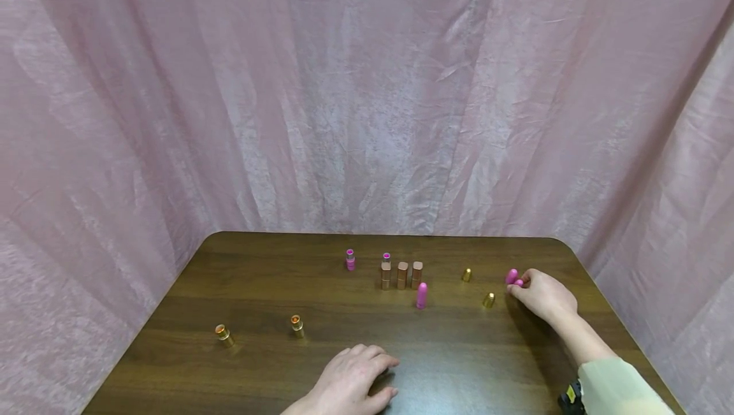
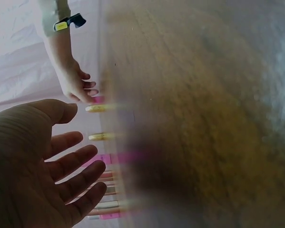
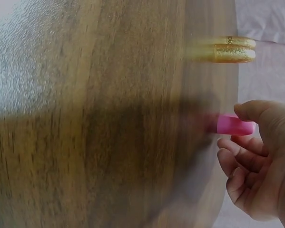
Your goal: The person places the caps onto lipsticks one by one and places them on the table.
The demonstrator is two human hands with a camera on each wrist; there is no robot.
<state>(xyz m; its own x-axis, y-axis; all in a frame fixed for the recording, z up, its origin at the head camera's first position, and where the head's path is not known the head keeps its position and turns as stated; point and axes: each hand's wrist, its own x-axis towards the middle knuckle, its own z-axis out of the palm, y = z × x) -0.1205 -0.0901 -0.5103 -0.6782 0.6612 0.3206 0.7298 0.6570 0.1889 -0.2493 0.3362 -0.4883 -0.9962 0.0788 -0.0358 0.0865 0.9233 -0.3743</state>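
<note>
At the table's right side my right hand (image 1: 545, 297) pinches a pink lipstick cap (image 3: 235, 125) between thumb and fingers; whether it touches the table cannot be told. Just behind it is another pink cap (image 1: 511, 276). To the left of that hand stand two small gold caps, one nearer (image 1: 489, 300) and one farther back (image 1: 467, 275). My left hand (image 1: 352, 383) is at the front of the table, fingers spread and loosely bent, holding nothing. In the left wrist view its palm (image 2: 23, 156) shows bare.
Two uncapped gold lipstick tubes (image 1: 224, 334) (image 1: 297, 326) stand at the left. Toward the back are uncapped pink tubes (image 1: 350, 261) (image 1: 387, 256), one partly hidden behind three rose-gold lipsticks (image 1: 402, 276). A closed pink lipstick (image 1: 421, 296) stands before them. A pink curtain (image 1: 367, 96) hangs behind the table.
</note>
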